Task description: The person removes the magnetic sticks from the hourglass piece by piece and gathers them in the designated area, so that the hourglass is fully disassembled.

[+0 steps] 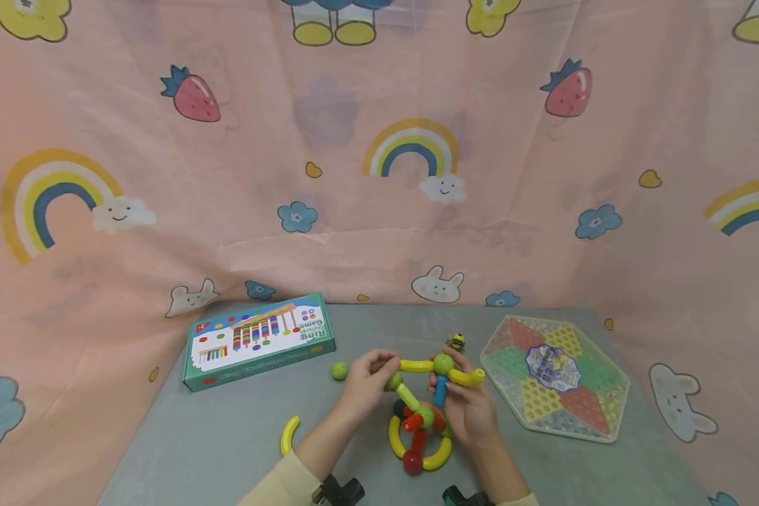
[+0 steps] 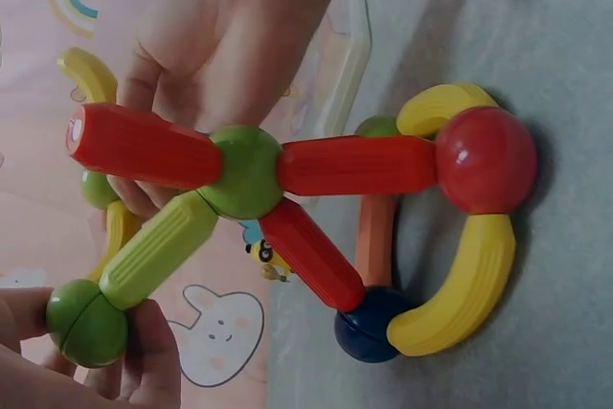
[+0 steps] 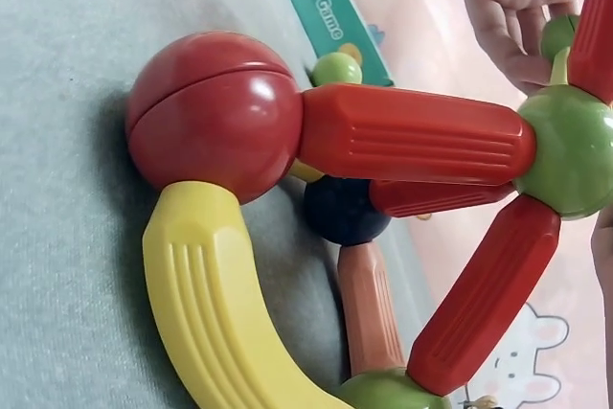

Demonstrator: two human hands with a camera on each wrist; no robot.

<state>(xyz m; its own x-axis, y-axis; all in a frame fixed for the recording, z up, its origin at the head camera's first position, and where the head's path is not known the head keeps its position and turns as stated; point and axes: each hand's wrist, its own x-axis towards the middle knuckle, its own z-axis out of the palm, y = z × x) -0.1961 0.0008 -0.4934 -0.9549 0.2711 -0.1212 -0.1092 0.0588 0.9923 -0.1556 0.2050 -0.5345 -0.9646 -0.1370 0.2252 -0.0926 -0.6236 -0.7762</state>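
Note:
A magnetic stick-and-ball structure [image 2: 350,165] stands on the table between both hands. Its base has curved yellow sticks [image 3: 206,284], a red ball [image 3: 215,112] and a dark blue ball [image 2: 372,325]; red sticks [image 2: 359,165] rise to a green ball [image 2: 246,174]. My left hand [image 1: 368,383] pinches another green ball [image 2: 86,323] at the end of a light green stick [image 2: 161,248]. At the right, my right hand [image 1: 474,411] grips a blue stick [image 1: 440,391] under a green ball [image 1: 443,363], from which a straight-looking yellow stick [image 1: 415,365] and a curved yellow stick [image 1: 466,378] extend.
A ring game box [image 1: 259,341] lies at the back left, with a loose green ball [image 1: 339,371] near it. One curved yellow stick [image 1: 288,435] lies beside the left forearm. A small bee figure [image 1: 457,341] sits behind the right hand, and a hexagonal checkers board [image 1: 556,379] lies at right.

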